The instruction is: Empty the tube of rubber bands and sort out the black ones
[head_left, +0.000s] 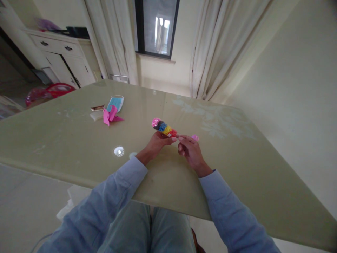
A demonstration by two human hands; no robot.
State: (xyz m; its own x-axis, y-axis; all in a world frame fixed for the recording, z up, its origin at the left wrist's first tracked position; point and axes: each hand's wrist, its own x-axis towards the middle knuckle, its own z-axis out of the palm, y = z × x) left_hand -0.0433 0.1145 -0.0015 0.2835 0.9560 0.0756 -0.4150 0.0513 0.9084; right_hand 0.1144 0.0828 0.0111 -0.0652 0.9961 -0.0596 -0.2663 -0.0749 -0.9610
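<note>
In the head view, my left hand (158, 142) grips a slim clear packet of small coloured bands (164, 128) from below. Its contents lie in stripes of pink, black, blue, yellow and red, and it is tilted with the pink end up to the left. The thumb and fingers of my right hand (191, 150) are pinched together at the red end, close to my left thumb. Just past the right fingertips a small pink piece (195, 137) shows, partly hidden by them.
On the glossy green table (79, 147), left of my hands, are a blue face mask (116, 103), a folded pink paper shape (112, 116) and a small brown wrapper (97, 108). A round white reflection (119, 151) shows on the tabletop. Curtains, a window and a white cabinet (61, 58) stand behind.
</note>
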